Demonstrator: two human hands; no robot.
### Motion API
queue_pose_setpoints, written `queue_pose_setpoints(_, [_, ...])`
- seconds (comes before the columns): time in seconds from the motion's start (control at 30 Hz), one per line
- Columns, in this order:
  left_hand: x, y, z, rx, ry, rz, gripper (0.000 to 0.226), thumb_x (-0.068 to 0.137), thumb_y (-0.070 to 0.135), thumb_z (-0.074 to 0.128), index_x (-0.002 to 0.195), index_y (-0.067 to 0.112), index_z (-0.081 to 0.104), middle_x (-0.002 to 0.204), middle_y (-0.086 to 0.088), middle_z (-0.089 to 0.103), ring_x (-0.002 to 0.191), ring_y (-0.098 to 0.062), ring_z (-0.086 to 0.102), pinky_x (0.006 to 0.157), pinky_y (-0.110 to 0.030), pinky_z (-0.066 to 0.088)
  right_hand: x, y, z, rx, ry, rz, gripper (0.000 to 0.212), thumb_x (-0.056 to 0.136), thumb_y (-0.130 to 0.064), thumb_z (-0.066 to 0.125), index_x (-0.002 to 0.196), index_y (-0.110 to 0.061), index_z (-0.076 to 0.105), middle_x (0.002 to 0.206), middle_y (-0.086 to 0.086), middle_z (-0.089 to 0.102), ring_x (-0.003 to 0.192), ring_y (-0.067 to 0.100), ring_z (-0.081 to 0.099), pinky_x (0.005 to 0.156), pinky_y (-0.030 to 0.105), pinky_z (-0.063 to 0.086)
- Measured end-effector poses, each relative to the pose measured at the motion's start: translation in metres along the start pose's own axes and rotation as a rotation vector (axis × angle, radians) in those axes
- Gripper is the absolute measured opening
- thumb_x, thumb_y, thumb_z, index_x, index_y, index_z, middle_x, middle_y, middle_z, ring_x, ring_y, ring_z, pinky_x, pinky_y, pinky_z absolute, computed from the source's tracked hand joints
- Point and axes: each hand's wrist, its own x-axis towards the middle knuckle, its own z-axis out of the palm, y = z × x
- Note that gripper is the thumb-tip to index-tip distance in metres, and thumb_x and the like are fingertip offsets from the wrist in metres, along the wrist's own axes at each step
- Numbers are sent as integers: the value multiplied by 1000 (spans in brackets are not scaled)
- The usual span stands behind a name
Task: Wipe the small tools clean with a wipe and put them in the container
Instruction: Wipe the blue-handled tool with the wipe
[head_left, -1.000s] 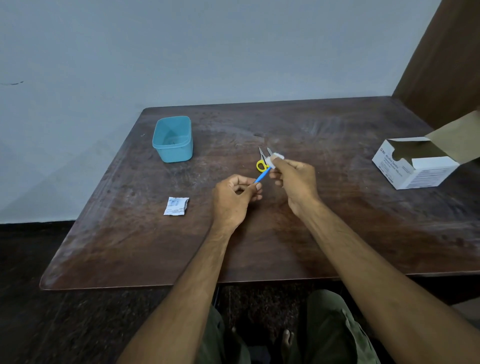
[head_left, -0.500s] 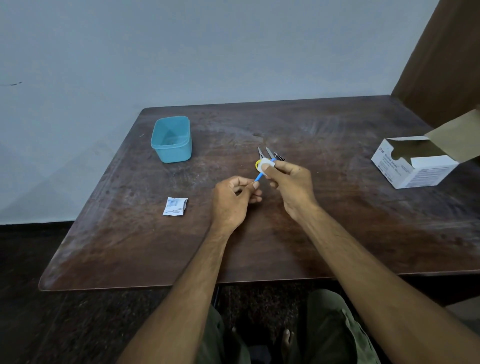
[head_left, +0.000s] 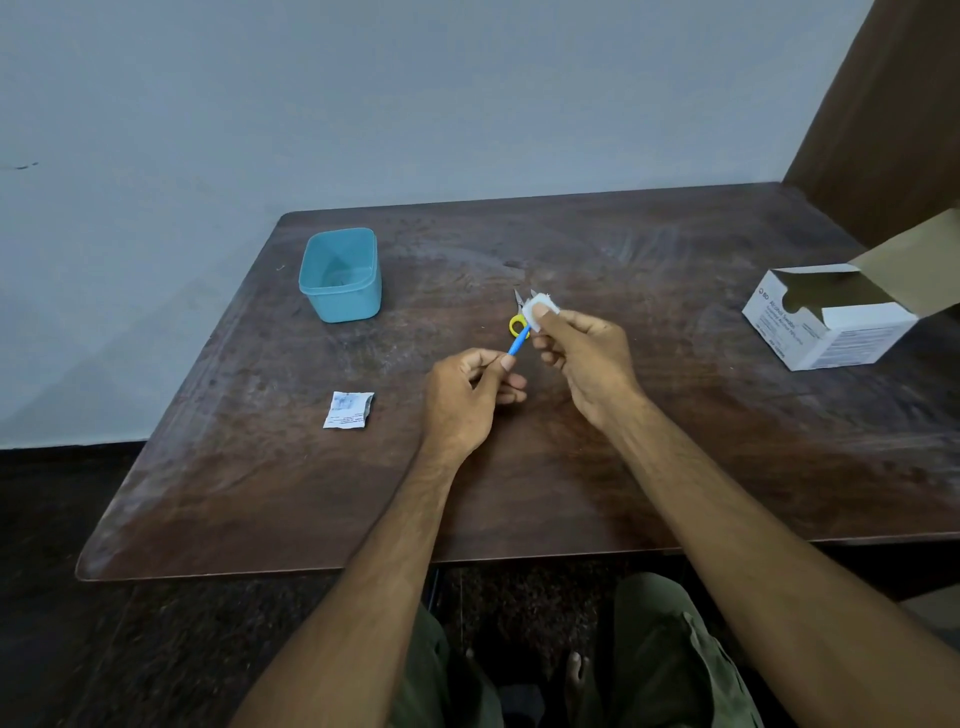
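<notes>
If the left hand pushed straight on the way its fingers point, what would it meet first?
Probably the right hand, which pinches the white wipe around the blue-handled tool that the left hand holds; depth is unclear from one view.

An open white carton (head_left: 831, 327), print unreadable, stands on the wooden table (head_left: 675, 467).

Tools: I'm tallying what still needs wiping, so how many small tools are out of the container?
2 visible: a blue-handled tool pinched by the left hand, and yellow-handled scissors on the table behind it. The wipe may hide others.
</notes>
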Motion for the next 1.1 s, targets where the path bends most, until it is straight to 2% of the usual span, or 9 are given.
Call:
queue_pose_setpoints(0.1, [0, 0, -2, 4, -22, 8, 16, 97, 7, 53, 94, 2, 68, 71, -9, 70, 57, -15, 69, 60, -20, 57, -2, 3, 0, 4, -64, 4, 2, 83, -11, 73, 84, -12, 74, 82, 6, 70, 66, 7, 56, 58, 19, 44])
queue_pose_setpoints(0.2, [-1, 1, -2, 26, -52, 27, 19, 99, 7, 49, 93, 1, 66, 69, -10, 68, 55, -15, 67, 57, -20, 56, 0, 3, -1, -39, -94, -9, 11, 81, -13, 75, 92, -10, 75, 92, 9, 72, 69, 6, 57, 58, 18, 44])
queue_pose_setpoints(0.37, [0, -1, -2, 37, -74, 44, 23, 101, 9, 46, 88, 5, 64, 62, -8, 63, 48, -14, 64, 51, -19, 52, 9, -2, -1, -52, -75, -5, 15, 85, -20, 72, 73, -12, 71, 80, 9, 68, 65, 7, 58, 58, 20, 45])
queue_pose_setpoints(0.47, [0, -1, -4, 59, -73, 52, 24, 101, 13, 45, 87, 8, 65, 59, -4, 61, 47, -15, 62, 50, -20, 51, 7, 3, -1, -37, -153, -1, 4, 82, -14, 74, 79, -16, 75, 85, 6, 70, 73, 9, 58, 62, 22, 45])
queue_pose_setpoints(0.67, [1, -2, -3, 129, -73, 57, 28, 102, 17, 43, 83, 16, 64, 53, 4, 53, 42, -14, 53, 47, -27, 47, 9, 0, 0, 26, -108, 28, 15, 87, -18, 69, 75, -10, 70, 76, 8, 64, 64, 8, 56, 60, 19, 45])
queue_pose_setpoints(0.83, [0, -1, -4, 152, -84, 55, 30, 103, 18, 40, 84, 14, 62, 50, 8, 48, 40, -14, 48, 44, -26, 43, 4, 3, -1, 55, -185, 67, 8, 83, -6, 72, 88, -12, 72, 85, 2, 70, 71, 7, 60, 62, 18, 46])
queue_pose_setpoints(0.9, [0, -2, -4, 162, -98, 61, 30, 104, 19, 39, 84, 14, 61, 49, 9, 46, 38, -12, 45, 44, -26, 41, 5, -1, -1, 51, -169, 71, 3, 85, -12, 71, 83, -12, 72, 81, 4, 67, 68, 7, 59, 61, 19, 45])
queue_pose_setpoints(1.0, [0, -2, -3, 167, -108, 67, 31, 104, 20, 38, 83, 15, 61, 50, 9, 45, 37, -12, 43, 44, -29, 40, 8, -3, 1, 16, -122, 64, 17, 87, -20, 70, 72, -14, 69, 75, 4, 63, 65, 8, 57, 59, 19, 45])
queue_pose_setpoints(1.1, [0, -1, -3, 137, -96, 41, 29, 103, 18, 40, 84, 12, 61, 51, 6, 47, 38, -13, 43, 41, -26, 39, 5, 4, 4, 48, -142, 70, 11, 88, -13, 67, 78, -14, 70, 73, 2, 63, 65, 8, 57, 61, 20, 45])
